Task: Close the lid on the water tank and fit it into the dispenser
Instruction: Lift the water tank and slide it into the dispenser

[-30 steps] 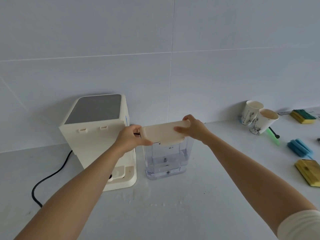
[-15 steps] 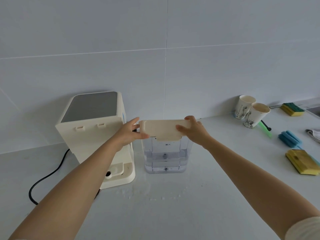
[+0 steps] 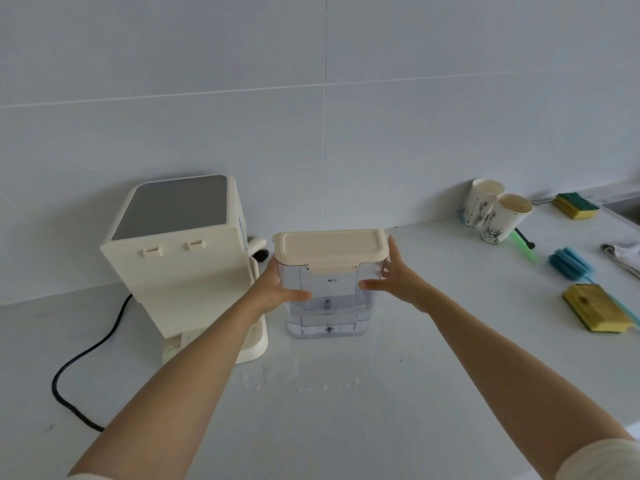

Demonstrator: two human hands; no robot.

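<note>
The clear water tank (image 3: 329, 306) stands on the white counter, a little water in its bottom. Its cream lid (image 3: 329, 249) lies flat on top of it. My left hand (image 3: 277, 289) grips the tank's left side, thumb across the front. My right hand (image 3: 394, 278) is at the tank's right side with fingers spread, thumb against the front. The cream dispenser (image 3: 180, 258) with a grey top stands just left of the tank, its back toward me and its low base beside my left forearm.
A black power cord (image 3: 83, 355) runs from the dispenser over the counter at left. Two paper cups (image 3: 495, 214) stand at back right. Several sponges (image 3: 595, 308) and a cloth lie at far right. Water droplets (image 3: 304, 384) speckle the counter in front of the tank.
The lid went from tilted in both hands to lying flat on the tank. Both hands then slid down from the lid to the tank's sides.
</note>
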